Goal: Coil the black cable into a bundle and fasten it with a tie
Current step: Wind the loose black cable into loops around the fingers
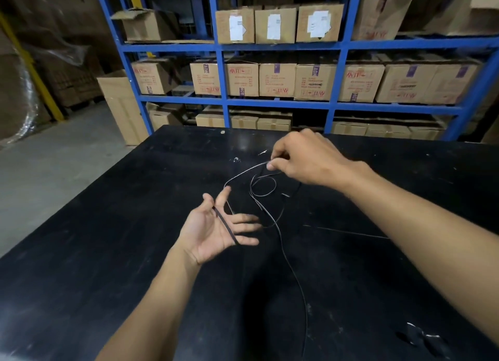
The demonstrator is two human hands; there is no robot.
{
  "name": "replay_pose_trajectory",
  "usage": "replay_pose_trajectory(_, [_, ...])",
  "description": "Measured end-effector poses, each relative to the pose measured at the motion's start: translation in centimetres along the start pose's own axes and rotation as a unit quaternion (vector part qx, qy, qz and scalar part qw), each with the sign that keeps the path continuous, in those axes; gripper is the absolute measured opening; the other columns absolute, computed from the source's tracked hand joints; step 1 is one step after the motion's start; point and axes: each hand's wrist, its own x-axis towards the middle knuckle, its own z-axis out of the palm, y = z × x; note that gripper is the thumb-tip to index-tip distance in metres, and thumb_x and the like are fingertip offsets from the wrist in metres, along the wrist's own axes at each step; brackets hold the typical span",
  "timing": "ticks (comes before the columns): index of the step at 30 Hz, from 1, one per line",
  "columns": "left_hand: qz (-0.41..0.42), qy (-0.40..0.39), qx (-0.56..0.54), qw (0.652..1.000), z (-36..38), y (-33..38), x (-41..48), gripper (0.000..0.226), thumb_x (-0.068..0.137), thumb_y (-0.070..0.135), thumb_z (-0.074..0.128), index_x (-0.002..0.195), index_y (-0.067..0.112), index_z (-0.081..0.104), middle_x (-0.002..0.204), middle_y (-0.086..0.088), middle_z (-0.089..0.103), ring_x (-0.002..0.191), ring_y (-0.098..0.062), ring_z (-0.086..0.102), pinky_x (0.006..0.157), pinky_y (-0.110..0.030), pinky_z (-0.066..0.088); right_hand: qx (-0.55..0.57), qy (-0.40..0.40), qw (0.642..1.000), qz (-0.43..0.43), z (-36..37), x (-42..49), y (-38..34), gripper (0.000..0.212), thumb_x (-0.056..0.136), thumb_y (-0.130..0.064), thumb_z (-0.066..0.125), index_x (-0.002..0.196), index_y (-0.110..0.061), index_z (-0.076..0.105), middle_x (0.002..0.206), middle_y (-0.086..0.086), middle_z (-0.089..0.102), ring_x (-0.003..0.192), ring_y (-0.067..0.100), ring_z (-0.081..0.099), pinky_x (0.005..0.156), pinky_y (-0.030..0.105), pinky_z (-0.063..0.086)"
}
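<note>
shelves: blue rack behind the table, full of boxes.
table: black top, scuffed, work happens mid-table.
right hand: raised over the far-middle of the table, thumb and forefinger pinch the cable, other fingers curled in.
left hand: palm up, nearer and to the left, fingers straight and spread, grips nothing; a stretch of cable lies across the palm and fingers.
cable: thin, black, loose. runs from the left palm up in an arc to the right pinch, drops into one or two slack loops between the hands, then a long tail trails toward the near edge of the table.
strip: thin straight line flat on the table under the right forearm, apart from the cable. may be the tie, cannot tell.
scraps: small dark bits near the bottom right corner, too blurred to name.
step: start of coiling. loops are slack and uneven, no bundle formed, nothing fastened.
next move: likely needs the left fingers to close on the cable as an anchor, then the right hand to lay even turns over the left one and draw in the long tail. risk: slack loops snag or the cable slides off the flat palm.
</note>
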Motion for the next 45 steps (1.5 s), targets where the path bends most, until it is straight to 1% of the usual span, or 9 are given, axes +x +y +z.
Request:
replay_pose_trajectory(8, [0.088,-0.031,0.003,0.996,2.1,4.2,1.2,0.059,0.093,0.069,0.012,0.149,0.054,0.005,0.133,-0.053,0.038,0.123,-0.067,0.041,0.096,-0.077,0.034,0.223,-0.052,0.970,0.082,4.8,-7.7,-2.8,0.026,0.093,-0.038,0.055,0.074,-0.026,0.067,0.052,-0.006,0.056,0.058,0.018,0.060,0.060,0.036,0.050])
replay_pose_trajectory(11, [0.096,-0.049,-0.002,0.994,2.7,5.2,1.2,0.059,0.094,0.069,0.013,0.150,0.053,0.009,0.133,-0.054,0.036,0.124,-0.068,0.040,0.096,-0.078,0.034,0.312,-0.056,0.941,0.117,7.5,-10.2,-2.9,0.029,0.097,-0.030,0.050,0.071,-0.024,0.062,0.051,-0.002,0.055,0.051,0.020,0.058,0.061,0.041,0.055])
replay_pose_trajectory(14, [0.087,-0.081,0.007,0.993,3.3,5.6,1.0,0.057,0.094,0.068,0.014,0.149,0.053,0.015,0.135,-0.053,0.035,0.125,-0.067,0.038,0.096,-0.078,0.034,0.353,-0.074,0.923,0.133,10.4,-12.5,-2.9,0.026,0.097,-0.028,0.046,0.076,-0.025,0.060,0.056,0.000,0.063,0.050,0.007,0.060,0.059,0.030,0.050])
replay_pose_trajectory(17, [0.064,-0.123,0.026,0.990,3.9,5.4,0.5,0.055,0.095,0.068,0.016,0.148,0.054,0.019,0.139,-0.051,0.033,0.129,-0.065,0.034,0.098,-0.077,0.033,0.326,-0.104,0.928,0.147,12.8,-13.7,-2.5,0.028,0.098,-0.033,0.043,0.076,-0.026,0.059,0.071,-0.003,0.071,0.055,0.000,0.057,0.053,0.017,0.042])
replay_pose_trajectory(26, [-0.031,-0.234,0.048,0.971,5.0,2.4,-2.2,0.056,0.094,0.070,0.018,0.148,0.053,0.024,0.148,-0.046,0.020,0.138,-0.063,0.019,0.104,-0.075,0.019,0.215,-0.147,0.957,0.126,14.6,-10.5,0.9,0.020,0.097,-0.023,0.048,0.078,-0.027,0.054,0.081,-0.006,0.067,0.081,0.025,0.065,0.072,0.033,0.050])
replay_pose_trajectory(31, [-0.052,-0.232,0.061,0.969,4.8,1.6,-3.3,0.058,0.093,0.071,0.016,0.147,0.053,0.026,0.148,-0.046,0.023,0.138,-0.062,0.021,0.106,-0.074,0.018,0.179,-0.145,0.969,0.088,12.2,-7.8,2.2,0.025,0.093,-0.011,0.046,0.095,-0.024,0.068,0.094,-0.007,0.073,0.091,0.022,0.067,0.074,0.031,0.052])
replay_pose_trajectory(34, [-0.060,-0.230,0.060,0.969,4.7,1.2,-3.6,0.058,0.093,0.070,0.016,0.147,0.053,0.025,0.149,-0.045,0.022,0.139,-0.062,0.020,0.106,-0.072,0.017,0.129,-0.134,0.980,0.067,10.8,-6.1,2.6,0.024,0.090,-0.013,0.045,0.078,-0.028,0.058,0.072,-0.009,0.059,0.077,0.026,0.056,0.061,0.030,0.040])
replay_pose_trajectory(38, [-0.072,-0.229,0.064,0.969,4.8,0.6,-3.6,0.058,0.092,0.070,0.018,0.147,0.053,0.027,0.148,-0.045,0.023,0.138,-0.062,0.022,0.106,-0.071,0.023,0.089,-0.103,0.990,0.037,9.0,-4.3,2.5,0.022,0.093,-0.017,0.047,0.099,-0.026,0.066,0.101,0.000,0.073,0.096,0.027,0.063,0.074,0.034,0.047])
replay_pose_trajectory(45, [-0.117,-0.252,0.081,0.957,4.9,-1.2,-3.4,0.059,0.093,0.070,0.020,0.148,0.052,0.025,0.149,-0.046,0.021,0.138,-0.063,0.019,0.104,-0.072,0.026,0.042,-0.071,0.996,0.024,5.8,-1.6,3.0,0.017,0.095,-0.018,0.051,0.098,-0.023,0.068,0.097,-0.006,0.073,0.097,0.022,0.063,0.076,0.036,0.047])
